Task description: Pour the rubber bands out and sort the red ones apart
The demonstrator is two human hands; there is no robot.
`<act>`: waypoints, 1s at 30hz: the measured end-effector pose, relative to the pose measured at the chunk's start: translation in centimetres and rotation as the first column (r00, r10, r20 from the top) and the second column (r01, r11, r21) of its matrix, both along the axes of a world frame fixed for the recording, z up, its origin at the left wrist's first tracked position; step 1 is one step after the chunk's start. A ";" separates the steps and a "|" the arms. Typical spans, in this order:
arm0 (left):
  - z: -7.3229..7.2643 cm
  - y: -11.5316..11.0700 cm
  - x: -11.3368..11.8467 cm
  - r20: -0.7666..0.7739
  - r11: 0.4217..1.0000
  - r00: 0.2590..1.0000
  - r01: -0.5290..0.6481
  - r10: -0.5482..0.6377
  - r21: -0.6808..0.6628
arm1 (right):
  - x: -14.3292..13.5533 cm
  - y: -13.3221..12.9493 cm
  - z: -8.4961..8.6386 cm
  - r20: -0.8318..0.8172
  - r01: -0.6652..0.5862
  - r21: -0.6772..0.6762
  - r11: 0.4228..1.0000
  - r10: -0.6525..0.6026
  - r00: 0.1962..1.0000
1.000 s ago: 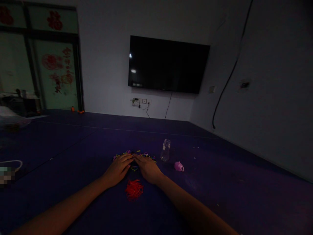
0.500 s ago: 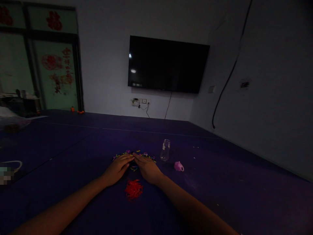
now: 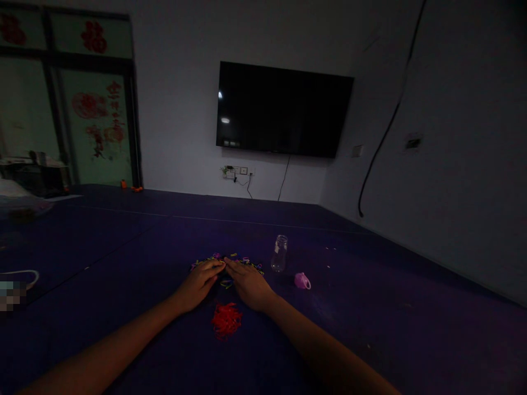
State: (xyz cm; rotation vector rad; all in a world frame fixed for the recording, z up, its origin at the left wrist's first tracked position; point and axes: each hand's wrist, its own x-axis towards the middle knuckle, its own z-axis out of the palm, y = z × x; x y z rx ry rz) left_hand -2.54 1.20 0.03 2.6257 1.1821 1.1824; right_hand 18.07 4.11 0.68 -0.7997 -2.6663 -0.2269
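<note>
My left hand (image 3: pixel 198 283) and my right hand (image 3: pixel 250 283) lie over a spread of small multicoloured bands or clips (image 3: pixel 226 283), fingertips meeting at the middle. The fingers of both hands are stretched out flat, and nothing is seen held in either. Part of the multicoloured pile is hidden beneath them. Nearer to me, between my wrists, sits a pile of red pieces (image 3: pixel 226 320). A clear bottle (image 3: pixel 279 255) without a lid stands upright to the right of my right hand. Beside it lies a pink cap with a ring (image 3: pixel 302 281).
The surface (image 3: pixel 164 351) is dark blue-purple with seam lines. A white cord loop and a blurred item are at the left edge, with a plastic bag (image 3: pixel 20 200) beyond. A black television (image 3: pixel 284 109) hangs on the wall. Small white bits lie at the right.
The whole view has shifted very slightly. Both hands remain over the multicoloured pile in nearly the same pose.
</note>
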 end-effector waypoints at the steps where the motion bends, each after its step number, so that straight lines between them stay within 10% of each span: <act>1: 0.1 -0.1 0.0 0.009 1.000 1.000 0.003 -0.003 0.015 | 0.0 0.0 0.0 -0.006 0.016 -0.003 1.000 -0.016 1.000; 12: 1.1 -3.2 2.1 0.114 0.973 0.985 0.104 -0.129 0.205 | 0.3 0.2 0.1 -0.144 0.369 -0.077 0.926 -0.377 0.915; 20: 1.4 -5.0 3.5 -0.020 0.969 0.977 0.214 -0.213 0.125 | 0.3 0.1 0.1 -0.155 0.433 -0.085 0.897 -0.441 0.884; 30: 1.6 -4.6 3.2 0.275 0.951 0.952 0.201 -0.134 -0.234 | 0.4 -0.6 1.0 -0.189 0.494 -0.099 0.864 -0.504 0.843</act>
